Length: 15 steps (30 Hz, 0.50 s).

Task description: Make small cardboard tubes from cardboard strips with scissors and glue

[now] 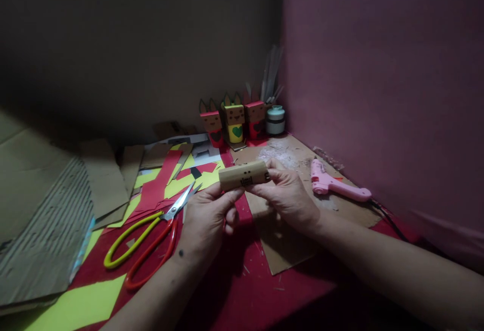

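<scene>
Between my two hands I hold a small curved piece of brown cardboard with black print on it. My left hand pinches its left end, thumb along the lower edge. At its right end, my right hand grips with thumb and fingers; some fingertips are hidden behind it. The piece is raised above the red table surface. Just left of my left hand lie scissors, blades apart, with one yellow and one red handle.
Red and yellow paper and cardboard pieces cover the left side. At the back stand three box-headed cardboard figures and a pale jar. A pink glue gun with a cord lies right on a brown board, near the pink wall.
</scene>
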Each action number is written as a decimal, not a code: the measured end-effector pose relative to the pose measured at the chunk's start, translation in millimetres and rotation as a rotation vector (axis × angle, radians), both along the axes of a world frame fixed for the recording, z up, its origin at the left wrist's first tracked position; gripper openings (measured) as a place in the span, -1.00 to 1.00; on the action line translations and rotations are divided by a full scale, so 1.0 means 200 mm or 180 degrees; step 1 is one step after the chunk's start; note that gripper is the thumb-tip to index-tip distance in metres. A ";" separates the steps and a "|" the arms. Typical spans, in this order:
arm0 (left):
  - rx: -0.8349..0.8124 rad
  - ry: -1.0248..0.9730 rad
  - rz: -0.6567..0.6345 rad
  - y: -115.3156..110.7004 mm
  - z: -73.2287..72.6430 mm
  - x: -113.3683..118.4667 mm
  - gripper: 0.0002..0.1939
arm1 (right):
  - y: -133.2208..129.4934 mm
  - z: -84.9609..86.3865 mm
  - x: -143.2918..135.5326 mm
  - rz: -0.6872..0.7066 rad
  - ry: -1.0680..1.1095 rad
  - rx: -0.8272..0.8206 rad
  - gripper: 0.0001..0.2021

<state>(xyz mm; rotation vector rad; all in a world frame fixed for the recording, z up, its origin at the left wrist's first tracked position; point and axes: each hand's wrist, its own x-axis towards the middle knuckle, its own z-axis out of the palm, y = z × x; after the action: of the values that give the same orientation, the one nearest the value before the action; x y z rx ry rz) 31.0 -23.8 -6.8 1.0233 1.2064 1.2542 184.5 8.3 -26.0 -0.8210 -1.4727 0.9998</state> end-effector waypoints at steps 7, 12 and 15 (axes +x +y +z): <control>0.0090 0.0047 -0.0161 0.03 0.00 -0.05 -0.77 | 0.02 0.04 0.03 0.0298 0.0088 -0.0217 -0.90; 0.0228 0.0077 -0.0082 0.03 0.01 -0.06 -0.79 | 0.04 0.04 0.06 0.0557 0.0257 -0.0307 -0.88; 0.0256 -0.0070 0.0121 0.04 0.02 -0.05 -0.80 | 0.06 0.03 0.07 0.0625 0.0385 -0.0342 -0.89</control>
<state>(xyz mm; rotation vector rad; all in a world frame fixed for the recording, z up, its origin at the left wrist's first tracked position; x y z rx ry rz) 20.1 -15.9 -2.0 1.0467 1.1713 1.3496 198.4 21.1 -20.0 -0.6880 -1.4246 1.2632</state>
